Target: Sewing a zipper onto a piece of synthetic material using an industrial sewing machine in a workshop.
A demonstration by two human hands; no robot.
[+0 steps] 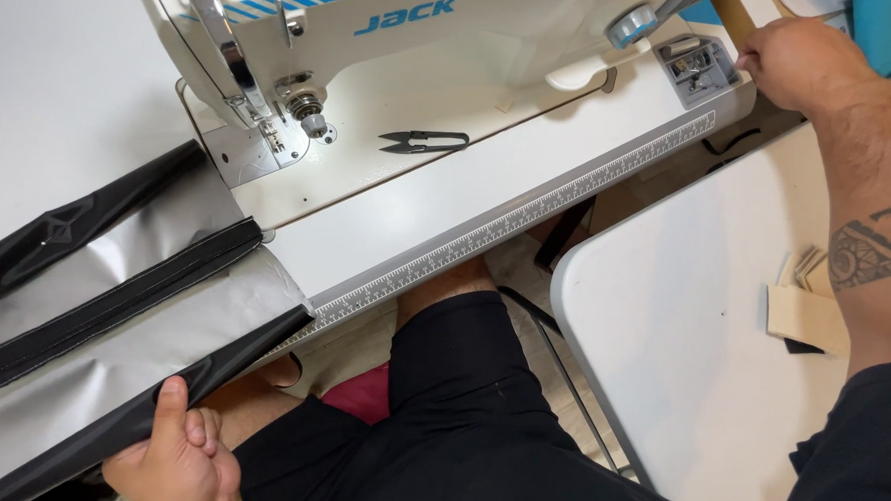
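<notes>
Silver-grey fabric panel (113, 306) with black bound edges lies on the sewing table (447, 216), left of the machine's needle area, and overhangs the front edge toward the person's lap. The left hand (178, 449) is closed on the panel's near black edge band (210, 370): thumb pressed on top, fingers curled underneath. A second black strip (113, 306) runs along the middle of the panel, and a third black band (66, 229) lies along its far side.

The right hand (799, 61) reaches to the far right end of the machine, fingers curled at a small grey control panel (699, 66); whether it grips anything cannot be determined, as the fingertips are hidden. The forearm bears a dark tattoo.

Beyond the hands: a white industrial sewing machine (425, 39) with its presser foot (270, 138) over the metal needle plate. A pair of black thread snips (425, 140) lies on the machine bed, well apart from both hands. A measuring scale strip (527, 214) runs along the table's front edge. To the right stands a white side table (682, 341) carrying several tan card pieces (808, 311). The person is seated, wearing black shorts.
</notes>
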